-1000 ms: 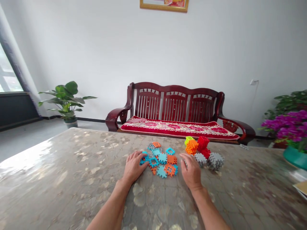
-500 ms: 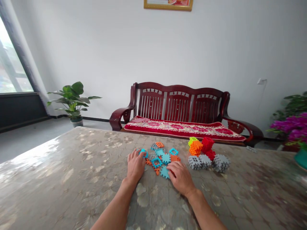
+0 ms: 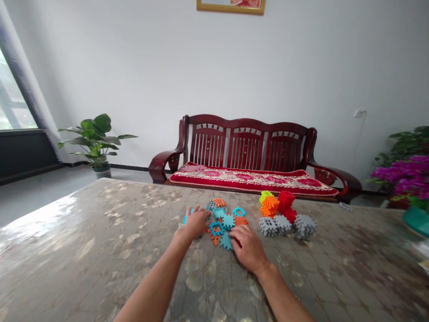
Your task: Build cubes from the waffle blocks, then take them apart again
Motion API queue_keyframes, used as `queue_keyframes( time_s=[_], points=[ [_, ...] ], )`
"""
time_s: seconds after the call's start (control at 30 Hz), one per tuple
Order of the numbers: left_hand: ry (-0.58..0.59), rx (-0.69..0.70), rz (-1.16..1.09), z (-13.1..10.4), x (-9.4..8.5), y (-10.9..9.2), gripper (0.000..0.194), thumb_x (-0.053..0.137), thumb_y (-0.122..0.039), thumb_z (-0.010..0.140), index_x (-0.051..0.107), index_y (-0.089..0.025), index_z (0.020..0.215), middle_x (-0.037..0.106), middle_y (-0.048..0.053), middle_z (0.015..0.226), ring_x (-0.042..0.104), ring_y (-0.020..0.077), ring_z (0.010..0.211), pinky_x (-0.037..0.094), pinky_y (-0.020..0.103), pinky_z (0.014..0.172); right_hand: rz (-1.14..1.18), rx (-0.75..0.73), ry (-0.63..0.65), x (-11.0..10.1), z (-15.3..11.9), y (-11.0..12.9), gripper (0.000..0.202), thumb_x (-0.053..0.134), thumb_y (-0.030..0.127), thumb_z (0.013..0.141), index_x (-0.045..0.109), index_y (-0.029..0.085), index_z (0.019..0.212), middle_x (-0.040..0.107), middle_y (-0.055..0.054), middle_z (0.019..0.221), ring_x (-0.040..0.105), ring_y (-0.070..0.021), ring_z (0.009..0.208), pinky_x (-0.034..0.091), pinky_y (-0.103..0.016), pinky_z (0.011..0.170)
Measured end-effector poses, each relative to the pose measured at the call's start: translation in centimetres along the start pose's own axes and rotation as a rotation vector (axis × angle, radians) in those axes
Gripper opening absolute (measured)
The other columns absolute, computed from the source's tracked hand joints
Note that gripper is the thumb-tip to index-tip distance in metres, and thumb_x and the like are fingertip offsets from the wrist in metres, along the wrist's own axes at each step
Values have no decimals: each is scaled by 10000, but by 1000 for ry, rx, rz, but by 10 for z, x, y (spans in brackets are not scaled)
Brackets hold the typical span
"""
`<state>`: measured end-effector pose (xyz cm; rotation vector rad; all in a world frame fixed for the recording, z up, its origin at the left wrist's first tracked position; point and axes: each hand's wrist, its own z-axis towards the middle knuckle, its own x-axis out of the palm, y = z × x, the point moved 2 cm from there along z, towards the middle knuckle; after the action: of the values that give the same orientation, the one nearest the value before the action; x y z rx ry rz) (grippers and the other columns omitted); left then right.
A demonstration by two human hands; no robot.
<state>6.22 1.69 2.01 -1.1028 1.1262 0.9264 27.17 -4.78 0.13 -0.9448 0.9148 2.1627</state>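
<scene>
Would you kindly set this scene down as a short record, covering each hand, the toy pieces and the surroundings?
Left hand: over the pile's left side, partly hiding a blue piece; grip unclear
Right hand: at the pile's near right, fingers by a teal piece; grip unclear
Loose pile: blue, orange and gray notched pieces
Right of pile: gray stacks; red, orange and yellow-green pieces behind
Surface: patterned table
Beyond table: wooden bench with red floral cover

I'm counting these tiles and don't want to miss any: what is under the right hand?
Beside the right hand, parts of a light-blue tile and an orange tile show. Whatever lies directly beneath it is covered and can't be seen.
</scene>
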Motion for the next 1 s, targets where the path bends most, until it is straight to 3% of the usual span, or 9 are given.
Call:
queue_keyframes(
  time_s=[0.27, 0.63, 0.83, 1.0],
  points=[
    [45, 52, 0, 20, -14, 0, 319, 699, -150, 627, 713, -294, 911, 684, 73, 1118, 552, 306, 1155, 292, 558, 1066, 3, -1, -9, -2, 0, 1, 200, 528, 136, 858, 691, 239, 907, 689, -25, 950, 583, -179, 945, 451, -317, 868],
    [28, -2, -9, 16, -26, -3, 345, 717, -168, 628, 625, -222, 956, 709, 57, 984, 631, 271, 1016, 412, 410, 939, 25, 10, -29, -1, 0, -1, 214, 528, 98, 844, 690, 229, 892, 688, -19, 938, 574, -177, 933, 431, -310, 873],
    [-78, -24, -42, 11, -37, -4, 117, 590, -187, 762, 597, -228, 871, 701, 16, 874, 650, 199, 898, 417, 283, 813, 35, 17, -67, -1, 1, 0, 228, 513, 86, 837, 689, 228, 866, 693, -21, 902, 582, -183, 922, 432, -314, 866],
    [-258, 68, -139, 0, -30, -30, 70, 595, -213, 787, 606, -237, 852, 688, 18, 904, 619, 189, 920, 401, 281, 853, -5, 77, -141, -4, 1, -5, 233, 515, 98, 814, 690, 236, 878, 695, -32, 912, 588, -199, 924, 434, -332, 853]
  ],
)
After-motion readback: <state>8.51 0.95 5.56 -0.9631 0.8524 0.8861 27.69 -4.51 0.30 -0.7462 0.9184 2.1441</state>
